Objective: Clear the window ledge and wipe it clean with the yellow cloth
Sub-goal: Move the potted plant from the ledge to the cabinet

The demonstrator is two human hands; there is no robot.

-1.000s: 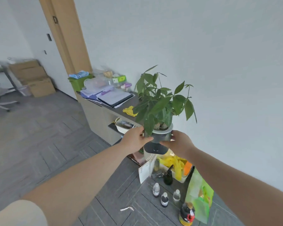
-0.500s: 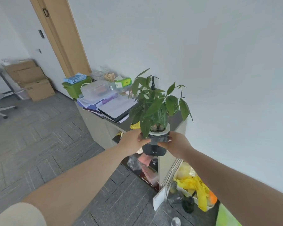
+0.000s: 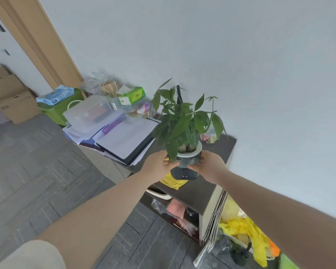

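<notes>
Far left: cardboard boxes (image 3: 10,96) stacked on the floor beside the wooden door frame (image 3: 41,41). Next over, a green bin (image 3: 58,110) with a blue pack (image 3: 55,96) lying on top.

Left end of the counter (image 3: 194,189): a clear plastic box (image 3: 89,115) sits on loose papers, and an open binder (image 3: 126,138) lies just beside it. Behind these, near the wall, a green tissue box (image 3: 133,96) and a bundle of wooden sticks (image 3: 109,88).

Centre: your left hand (image 3: 157,167) has its grip closed on the left side of the potted plant (image 3: 182,123), thumb across the front of the pot. Your right hand (image 3: 209,167) grips the right side, fingers curled round the back. The pot hangs upright above the dark counter top, its base clear of the surface. White collar at the pot's rim, dark body below, leaves spreading above both hands.

The yellow cloth (image 3: 173,181) lies crumpled on the counter directly under the pot, partly hidden by it and by your left hand.

Below the counter top, an open shelf holds a pink item (image 3: 176,208); details too blurred to tell.

Right: flat cardboard sheets (image 3: 213,222) lean against the cabinet's end. Beside them on the floor, a tray with yellow material (image 3: 246,228) and a dark bottle (image 3: 241,253).
</notes>
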